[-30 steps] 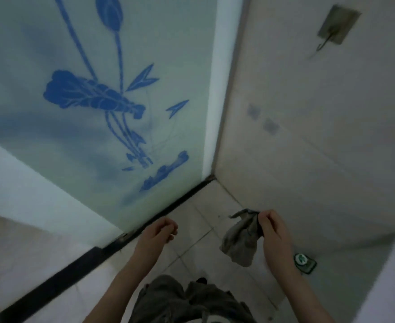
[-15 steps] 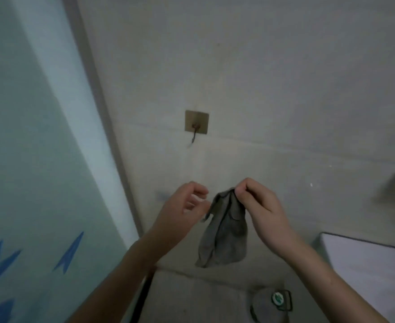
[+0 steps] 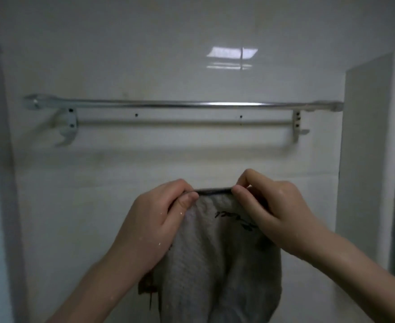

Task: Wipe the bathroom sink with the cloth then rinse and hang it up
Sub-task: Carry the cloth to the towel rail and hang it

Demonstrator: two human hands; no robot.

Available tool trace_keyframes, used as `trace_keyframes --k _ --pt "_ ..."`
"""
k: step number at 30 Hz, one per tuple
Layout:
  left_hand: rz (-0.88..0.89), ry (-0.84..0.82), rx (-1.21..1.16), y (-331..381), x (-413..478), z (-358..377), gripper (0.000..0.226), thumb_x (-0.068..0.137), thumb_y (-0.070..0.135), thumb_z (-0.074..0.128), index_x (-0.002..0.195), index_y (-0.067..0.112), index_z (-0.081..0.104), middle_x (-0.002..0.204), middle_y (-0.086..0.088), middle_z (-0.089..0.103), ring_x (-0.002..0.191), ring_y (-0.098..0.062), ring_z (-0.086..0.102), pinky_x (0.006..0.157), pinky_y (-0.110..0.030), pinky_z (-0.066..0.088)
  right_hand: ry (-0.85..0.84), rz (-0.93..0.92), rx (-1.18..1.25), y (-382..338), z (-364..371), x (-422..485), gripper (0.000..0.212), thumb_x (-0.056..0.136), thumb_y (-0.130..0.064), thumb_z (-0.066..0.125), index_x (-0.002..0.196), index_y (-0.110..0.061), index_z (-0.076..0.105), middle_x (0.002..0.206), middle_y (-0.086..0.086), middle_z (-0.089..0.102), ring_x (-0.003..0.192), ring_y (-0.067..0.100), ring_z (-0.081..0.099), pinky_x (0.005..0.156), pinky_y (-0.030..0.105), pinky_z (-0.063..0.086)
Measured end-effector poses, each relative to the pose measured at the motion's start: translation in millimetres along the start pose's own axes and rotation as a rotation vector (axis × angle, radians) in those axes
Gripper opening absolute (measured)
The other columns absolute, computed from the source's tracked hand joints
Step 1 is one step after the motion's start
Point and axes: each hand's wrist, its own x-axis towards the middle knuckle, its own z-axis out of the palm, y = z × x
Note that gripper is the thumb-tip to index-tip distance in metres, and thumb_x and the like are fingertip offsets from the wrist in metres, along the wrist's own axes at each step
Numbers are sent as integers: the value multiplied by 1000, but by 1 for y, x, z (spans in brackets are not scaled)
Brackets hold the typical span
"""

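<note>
The grey cloth (image 3: pixel 217 259) sits low in the centre of the frame, held up by its top edge and hanging down in soft folds toward the bottom border. That top hem is pulled into a short dark band between the two hands. The weave looks ribbed, and there's dark stitched writing just under the hem on the right side, but it's too blurred and creased to read. A frayed, darker corner dangles at the lower left of the cloth.

The left hand (image 3: pixel 152 227) is closed in a pinch, thumb pressed over the hem with the fingers curled behind, the fabric bunched against its palm. The right hand (image 3: pixel 275 210) is pinching too, thumb and forefinger tight on the other end of the hem, remaining fingers tucked in. Both look wet, with small droplets on the skin.

Above the hands, well apart from the cloth, a chrome towel rail (image 3: pixel 182 104) runs across the middle of the frame, with a second, thinner bar just beneath it on the same brackets. Behind it is a glossy white tiled wall (image 3: pixel 145 54), catching a bright window reflection at upper right. A white panel (image 3: pixel 376 145) stands along the right edge.
</note>
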Motion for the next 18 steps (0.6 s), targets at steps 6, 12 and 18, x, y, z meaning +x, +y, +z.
trace_keyframes --k 6,12,18 --pt "300 78 269 25 86 -50 24 93 35 47 85 19 64 76 11 62 72 -4 53 66 -15 37 125 -213 -240 13 -68 59 39 92 -55 41 73 -24 54 52 -13 48 45 5 49 43 15 35" --pt "386 32 375 27 151 -86 17 91 29 54 87 19 68 74 17 58 72 0 52 65 -10 35 152 -343 -450 24 -105 112 52 93 -56 34 73 -14 56 50 -1 51 41 20 48 43 32 44" --pt "130 -105 343 -9 202 -94 8 90 22 60 88 25 67 74 22 59 72 10 55 64 -9 34 70 -305 -648 52 -104 176 49 96 -56 33 76 -15 48 56 -4 37 55 23 39 54 34 36"
